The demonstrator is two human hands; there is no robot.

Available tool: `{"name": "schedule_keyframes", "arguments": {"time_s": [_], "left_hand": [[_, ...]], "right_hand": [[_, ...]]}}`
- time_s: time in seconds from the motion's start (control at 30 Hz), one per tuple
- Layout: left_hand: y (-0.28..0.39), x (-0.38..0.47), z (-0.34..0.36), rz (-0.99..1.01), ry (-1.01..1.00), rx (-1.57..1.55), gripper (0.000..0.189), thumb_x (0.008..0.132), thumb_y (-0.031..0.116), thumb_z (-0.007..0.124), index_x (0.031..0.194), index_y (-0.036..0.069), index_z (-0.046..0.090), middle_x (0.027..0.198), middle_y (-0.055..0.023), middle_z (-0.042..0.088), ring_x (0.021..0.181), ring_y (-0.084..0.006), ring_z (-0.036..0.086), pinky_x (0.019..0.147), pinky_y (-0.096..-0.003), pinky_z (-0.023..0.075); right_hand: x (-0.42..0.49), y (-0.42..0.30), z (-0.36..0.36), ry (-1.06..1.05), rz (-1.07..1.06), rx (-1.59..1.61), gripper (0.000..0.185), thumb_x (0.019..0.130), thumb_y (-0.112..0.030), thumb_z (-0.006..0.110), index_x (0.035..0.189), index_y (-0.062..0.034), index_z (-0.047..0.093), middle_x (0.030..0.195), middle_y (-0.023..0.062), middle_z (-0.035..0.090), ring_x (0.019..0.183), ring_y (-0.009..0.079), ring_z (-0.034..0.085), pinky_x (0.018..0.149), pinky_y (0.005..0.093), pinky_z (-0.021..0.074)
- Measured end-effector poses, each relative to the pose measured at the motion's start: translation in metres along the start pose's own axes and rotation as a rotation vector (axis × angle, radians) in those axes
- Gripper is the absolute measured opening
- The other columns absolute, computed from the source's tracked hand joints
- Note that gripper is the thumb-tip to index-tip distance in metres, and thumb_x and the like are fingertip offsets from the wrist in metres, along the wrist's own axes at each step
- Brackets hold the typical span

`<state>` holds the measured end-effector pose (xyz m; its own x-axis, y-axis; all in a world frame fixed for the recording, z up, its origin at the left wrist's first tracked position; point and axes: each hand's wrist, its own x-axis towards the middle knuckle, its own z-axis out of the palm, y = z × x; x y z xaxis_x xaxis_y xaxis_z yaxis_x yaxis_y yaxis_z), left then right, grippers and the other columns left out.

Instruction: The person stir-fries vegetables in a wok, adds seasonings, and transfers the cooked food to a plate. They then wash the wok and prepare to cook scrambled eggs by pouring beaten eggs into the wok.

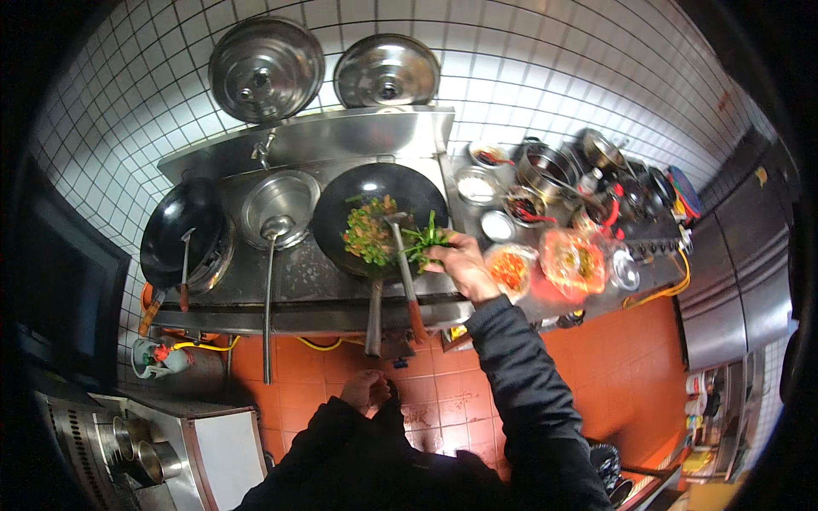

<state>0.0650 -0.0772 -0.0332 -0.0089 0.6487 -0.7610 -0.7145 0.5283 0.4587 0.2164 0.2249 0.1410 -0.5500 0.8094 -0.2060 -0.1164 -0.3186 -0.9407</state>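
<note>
My right hand [461, 262] holds a bunch of chopped green stalks [429, 237] over the right side of a black wok [345, 185]. In the wok lies a mix of chopped green and reddish-brown food [369, 231]. A metal spatula with a wooden grip [406, 274] rests in the wok, its grip hanging over the stove's front edge. My left hand [366, 391] is near my body, below the wok's handle [374, 319]; its fingers are curled, and I cannot tell whether anything is in them.
Left of the wok, a ladle [268, 306] lies in a steel basin [298, 185], beside a second black wok [182, 217]. To the right stand a bowl of chopped orange-red food [509, 271], a plastic-covered container [572, 260], a steel pot [543, 167] and several seasoning bowls.
</note>
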Motion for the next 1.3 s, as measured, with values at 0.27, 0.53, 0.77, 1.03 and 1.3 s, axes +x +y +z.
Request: {"name": "schedule_keyframes", "arguments": {"time_s": [0.27,0.53,0.77,1.03,1.3], "left_hand": [[0.102,0.009,0.012,0.049,-0.075,-0.145,0.035,0.105,0.037,0.05,0.123,0.008,0.059,0.106,-0.0113,0.066,0.1,-0.0262,0.065,0.088,-0.0432,0.0547],[0.097,0.027,0.036,-0.019,-0.218,-0.112,0.038,0.107,0.04,0.048,0.126,0.008,0.056,0.099,-0.0102,0.065,0.092,-0.0268,0.067,0.078,-0.0477,0.0558],[0.088,0.03,0.046,0.057,-0.115,-0.183,0.035,0.105,0.036,0.055,0.126,0.008,0.054,0.089,-0.0064,0.061,0.067,-0.0189,0.059,0.054,-0.0358,0.0519],[0.088,0.035,0.036,0.015,-0.172,-0.237,0.039,0.105,0.04,0.054,0.131,0.011,0.054,0.09,-0.004,0.058,0.066,-0.0156,0.055,0.051,-0.032,0.0474],[0.096,0.03,0.046,0.067,-0.122,-0.121,0.033,0.102,0.036,0.057,0.124,0.011,0.054,0.084,-0.0029,0.056,0.065,-0.0135,0.053,0.052,-0.0292,0.0455]], "right_hand": [[0.158,0.001,0.047,-0.163,-0.045,-0.676,0.052,0.085,-0.007,0.055,0.135,0.0044,0.058,0.11,0.0203,0.071,0.097,0.0274,0.07,0.085,0.0385,0.0571],[0.138,0.0,0.062,-0.552,-0.403,-1.815,0.065,0.086,0.002,0.056,0.149,-0.0118,0.046,0.162,0.0199,0.024,0.14,0.0419,0.042,0.108,0.0437,0.0501],[0.017,0.106,-0.036,-1.073,-0.974,-1.676,0.042,0.085,-0.031,0.068,0.124,-0.0166,0.062,0.146,0.0141,0.048,0.142,0.033,0.038,0.119,0.0611,0.0244],[-0.059,-0.126,-0.012,-0.999,-0.712,-0.935,0.043,0.077,-0.005,0.071,0.118,-0.0044,0.059,0.133,0.0166,0.059,0.123,0.0365,0.059,0.101,0.0444,0.0536],[0.032,-0.074,-0.01,-0.393,-0.759,-1.053,0.027,0.082,-0.004,0.066,0.108,-0.006,0.067,0.102,0.0106,0.073,0.093,0.03,0.072,0.086,0.0374,0.0588]]}}
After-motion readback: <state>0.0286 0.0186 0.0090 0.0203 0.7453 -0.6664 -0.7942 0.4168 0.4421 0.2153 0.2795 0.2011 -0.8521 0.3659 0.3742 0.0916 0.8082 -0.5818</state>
